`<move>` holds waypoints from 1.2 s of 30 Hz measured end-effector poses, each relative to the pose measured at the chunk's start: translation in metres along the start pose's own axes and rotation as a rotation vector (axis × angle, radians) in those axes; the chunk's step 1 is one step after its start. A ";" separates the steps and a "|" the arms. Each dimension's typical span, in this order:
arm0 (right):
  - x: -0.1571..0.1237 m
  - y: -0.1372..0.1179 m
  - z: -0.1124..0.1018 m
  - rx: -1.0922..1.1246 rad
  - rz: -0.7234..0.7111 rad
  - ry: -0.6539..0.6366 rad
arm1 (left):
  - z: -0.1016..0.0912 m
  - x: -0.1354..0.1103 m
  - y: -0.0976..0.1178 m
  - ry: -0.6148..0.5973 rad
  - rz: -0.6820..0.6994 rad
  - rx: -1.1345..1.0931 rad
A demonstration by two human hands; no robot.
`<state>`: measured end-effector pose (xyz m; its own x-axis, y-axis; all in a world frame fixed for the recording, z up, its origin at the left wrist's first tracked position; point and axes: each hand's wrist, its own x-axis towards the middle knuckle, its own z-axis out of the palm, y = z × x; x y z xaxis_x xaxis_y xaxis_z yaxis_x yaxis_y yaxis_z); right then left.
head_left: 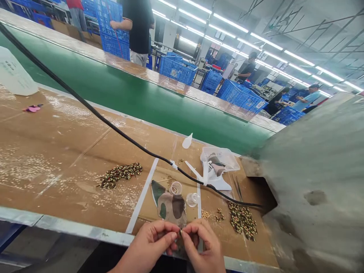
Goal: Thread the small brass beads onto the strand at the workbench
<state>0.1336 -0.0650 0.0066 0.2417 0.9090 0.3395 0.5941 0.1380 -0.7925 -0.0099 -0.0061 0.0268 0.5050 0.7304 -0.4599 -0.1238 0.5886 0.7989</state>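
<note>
My left hand [155,240] and my right hand [203,242] meet at the table's front edge, fingertips pinched together. Between them is a tiny dark piece [180,231], too small to name. Just beyond the fingers lies a camouflage-patterned cloth [167,204], its near end partly hidden by my hands. Two small clear cups [175,187] stand by the cloth. To the right are a few small tan bits [205,214] and a heap of small black, gold and red pieces [241,222]. A similar heap [121,174] lies to the left.
A black cable [99,120] crosses the cardboard-covered table. Behind are a white nozzle bottle [187,141], a clear box [227,157] and tweezers [237,187]. A green conveyor belt [142,96] runs beyond. A grey machine body [318,182] stands right; a jug [17,72] stands left.
</note>
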 end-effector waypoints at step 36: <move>-0.005 -0.003 -0.001 -0.099 -0.120 -0.066 | -0.008 0.001 -0.006 -0.135 0.091 0.024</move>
<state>0.1311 -0.0700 0.0082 0.1152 0.9126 0.3922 0.6889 0.2111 -0.6935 -0.0160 -0.0064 0.0186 0.6029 0.7262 -0.3302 -0.1548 0.5126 0.8446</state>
